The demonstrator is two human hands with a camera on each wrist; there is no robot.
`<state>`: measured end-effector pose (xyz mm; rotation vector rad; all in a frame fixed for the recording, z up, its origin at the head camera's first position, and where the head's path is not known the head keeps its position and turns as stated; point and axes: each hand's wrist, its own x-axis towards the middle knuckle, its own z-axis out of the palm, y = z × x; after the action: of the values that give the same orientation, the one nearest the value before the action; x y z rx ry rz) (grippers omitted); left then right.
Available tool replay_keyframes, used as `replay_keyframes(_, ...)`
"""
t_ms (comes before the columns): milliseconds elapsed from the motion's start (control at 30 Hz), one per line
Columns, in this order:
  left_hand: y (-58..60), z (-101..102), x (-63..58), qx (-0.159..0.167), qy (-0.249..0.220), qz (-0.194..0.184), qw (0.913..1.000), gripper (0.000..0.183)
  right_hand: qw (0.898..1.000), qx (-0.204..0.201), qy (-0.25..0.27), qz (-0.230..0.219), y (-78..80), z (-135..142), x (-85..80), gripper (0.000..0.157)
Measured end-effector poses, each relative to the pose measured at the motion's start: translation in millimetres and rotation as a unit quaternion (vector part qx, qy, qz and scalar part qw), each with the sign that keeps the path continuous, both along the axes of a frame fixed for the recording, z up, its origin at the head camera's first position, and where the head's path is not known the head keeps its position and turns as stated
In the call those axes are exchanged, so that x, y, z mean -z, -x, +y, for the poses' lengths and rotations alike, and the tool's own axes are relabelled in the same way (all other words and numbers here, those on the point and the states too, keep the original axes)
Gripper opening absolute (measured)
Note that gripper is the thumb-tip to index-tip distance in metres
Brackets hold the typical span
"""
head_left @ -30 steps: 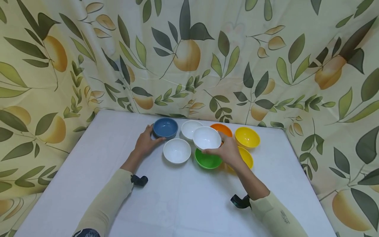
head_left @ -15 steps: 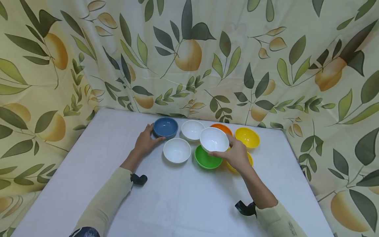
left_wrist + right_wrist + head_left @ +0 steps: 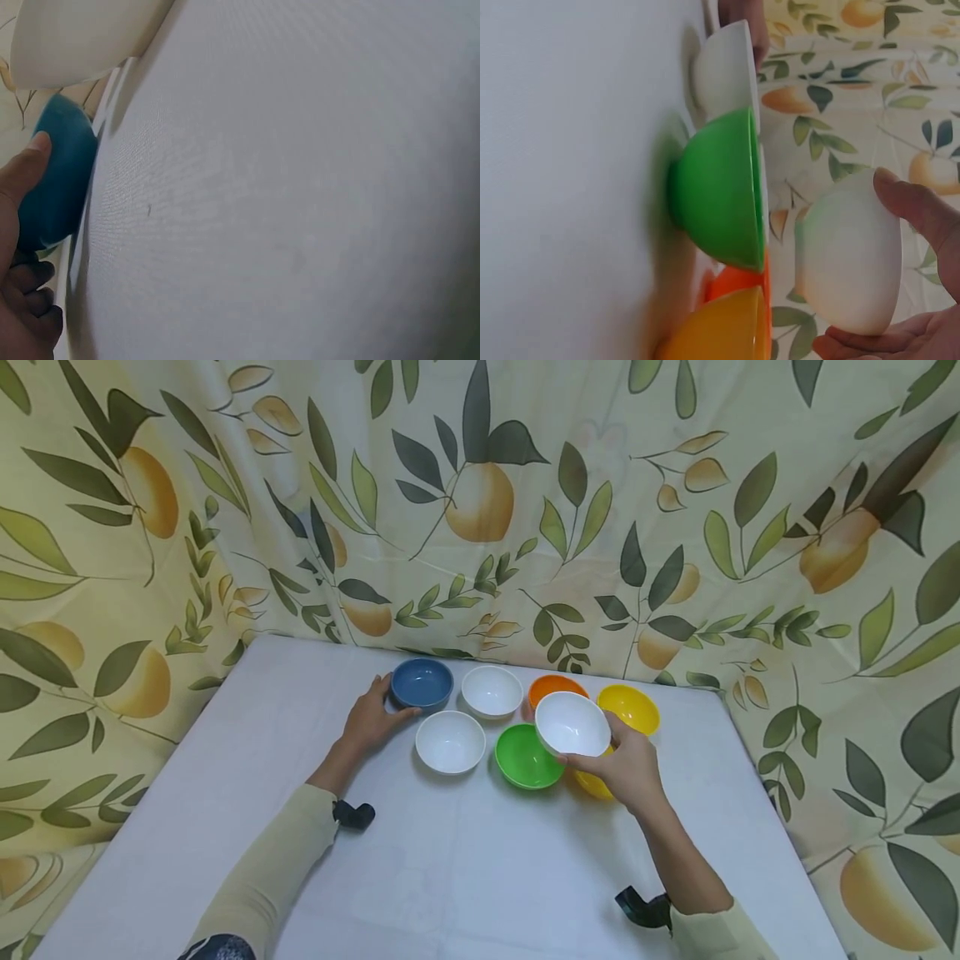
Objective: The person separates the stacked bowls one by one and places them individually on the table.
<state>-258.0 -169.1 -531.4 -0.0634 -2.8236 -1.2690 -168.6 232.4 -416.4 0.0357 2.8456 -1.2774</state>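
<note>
My left hand [image 3: 371, 717] grips the side of a blue bowl [image 3: 422, 683] that stands at the back of the table; the left wrist view shows the thumb on its wall and the fingers curled beside it. A white bowl [image 3: 573, 724] hangs above the other bowls, pinched at its rim between the thumb and fingers of my right hand [image 3: 628, 762]. Below it stand a green bowl [image 3: 525, 762], an orange bowl [image 3: 551, 685] and a front yellow bowl [image 3: 592, 785], the last mostly hidden.
Two more white bowls stand near the blue one, one behind [image 3: 492, 692] and one in front [image 3: 450, 742]. Another yellow bowl [image 3: 633, 708] is at the back right. A patterned curtain [image 3: 480, 568] hangs directly behind the white-covered table [image 3: 465, 868].
My right hand has carried the white bowl rightward and slightly toward me, uncovering the back white bowl and more of the green one. The left hand stays at the blue bowl.
</note>
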Motion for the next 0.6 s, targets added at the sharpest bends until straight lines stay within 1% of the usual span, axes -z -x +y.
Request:
replay_keyframes(200,0.7,-0.6,0.6,0.001,0.004,-0.004,1.0000,0.100,1.000,0.022,0.000,-0.003,-4.9,10.0,3.0,0.107)
replay_keyframes(433,1.5,-1.7,2.3,0.001,0.001,0.001,1.0000,0.099,0.999,0.051,-0.007,-0.009,-10.2,17.5,4.7,0.117)
replay_keyframes(600,2.3,-2.0,3.2,0.000,0.007,-0.008,0.9999,0.100,0.998,0.070,0.003,0.002,-16.0,27.1,4.1,0.108)
